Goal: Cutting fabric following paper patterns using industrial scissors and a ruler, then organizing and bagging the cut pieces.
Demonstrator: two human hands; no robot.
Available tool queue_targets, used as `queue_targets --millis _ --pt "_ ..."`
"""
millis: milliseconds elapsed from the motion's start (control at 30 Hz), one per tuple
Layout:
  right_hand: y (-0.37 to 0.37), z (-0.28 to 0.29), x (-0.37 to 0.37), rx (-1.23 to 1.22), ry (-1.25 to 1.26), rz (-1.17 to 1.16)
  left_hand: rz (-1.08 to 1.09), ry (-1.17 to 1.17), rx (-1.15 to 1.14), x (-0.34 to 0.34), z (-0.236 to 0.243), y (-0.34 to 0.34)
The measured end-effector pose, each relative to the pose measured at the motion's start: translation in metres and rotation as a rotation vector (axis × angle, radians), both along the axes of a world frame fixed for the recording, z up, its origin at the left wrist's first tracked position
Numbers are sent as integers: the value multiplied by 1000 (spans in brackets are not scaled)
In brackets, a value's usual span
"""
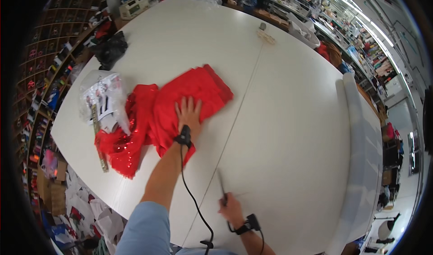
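Observation:
My left hand (pixel 189 115) lies flat on a folded pile of red fabric (pixel 185 86), fingers spread and gripping nothing. Beside the pile, to the left, is red sequined fabric (pixel 124 149) with a frayed edge; it touches the plain red cloth. Nearer to me, my right hand (pixel 232 208) is closed round the handle of a pair of scissors (pixel 222 187). Their slim blades point away from me, slightly blurred, and touch no fabric.
The white table (pixel 288 133) has a seam running away from me. A clear plastic bag (pixel 103 95), a patterned strip (pixel 100 140) and a black bag (pixel 110 50) lie left. A long pale roll (pixel 354 147) lines the right edge. Thread shelves (pixel 58 34) stand far left.

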State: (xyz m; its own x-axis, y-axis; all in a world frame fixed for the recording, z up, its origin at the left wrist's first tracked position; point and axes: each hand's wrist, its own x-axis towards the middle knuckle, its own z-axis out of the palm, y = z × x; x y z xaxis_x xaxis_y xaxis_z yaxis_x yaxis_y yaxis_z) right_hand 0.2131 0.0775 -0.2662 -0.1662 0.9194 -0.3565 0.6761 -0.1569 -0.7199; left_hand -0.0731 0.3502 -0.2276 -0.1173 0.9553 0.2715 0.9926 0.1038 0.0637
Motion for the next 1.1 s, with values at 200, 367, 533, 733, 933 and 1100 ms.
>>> queue_targets --millis 200,367,533,733,933,1100 --pt "-35 31 -71 -276 318 -24 74 89 -43 -55 -10 74" --pt "-46 40 -83 -67 416 296 97 141 -342 -75 1 78" --pt "-29 40 142 263 326 -220 -397 -390 -226 -33 -88 -87" --pt "-118 140 560 777 -834 -828 -217 328 -41 129 43 -372" --pt "-172 155 816 392 -1122 -1109 -111 509 -198 92 -18 -393" --pt "-249 93 889 -93 -889 -1227 116 205 32 45 -117 -378"
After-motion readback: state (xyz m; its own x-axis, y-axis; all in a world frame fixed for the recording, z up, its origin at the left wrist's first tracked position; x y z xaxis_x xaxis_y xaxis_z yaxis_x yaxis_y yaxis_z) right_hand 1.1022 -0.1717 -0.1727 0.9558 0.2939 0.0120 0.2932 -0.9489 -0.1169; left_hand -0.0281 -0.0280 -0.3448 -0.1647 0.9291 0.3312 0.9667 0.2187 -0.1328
